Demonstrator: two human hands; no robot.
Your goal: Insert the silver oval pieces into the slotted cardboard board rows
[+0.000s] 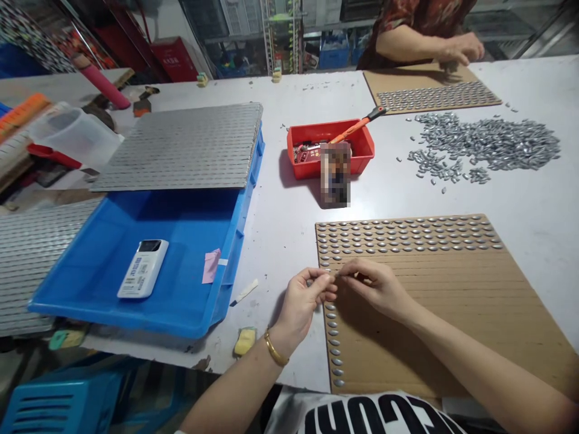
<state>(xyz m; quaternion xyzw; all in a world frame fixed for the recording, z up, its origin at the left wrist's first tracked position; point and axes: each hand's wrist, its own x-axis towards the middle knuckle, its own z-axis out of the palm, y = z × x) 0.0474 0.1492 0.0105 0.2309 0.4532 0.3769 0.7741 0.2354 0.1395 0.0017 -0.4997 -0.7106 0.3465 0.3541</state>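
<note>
My left hand (296,304), with a gold bangle at the wrist, is closed in a pinch over the left edge of a brown cardboard sheet (434,319). The fingertips of my right hand (377,286) are pinched too and almost meet it. What lies between the fingertips is too small to make out. Several rows of silver oval metal pieces (400,235) sit along the sheet's far end. One column of the same pieces runs down its left edge, partly hidden by my left hand.
A heap of loose silver pieces (493,141) lies at the right. Beyond it a co-worker's hand (461,48) is over another cardboard sheet (418,75). A red bin (330,129) stands ahead. At left, a blue tray (181,223) holds a white device (143,271) beneath a filled board (181,147).
</note>
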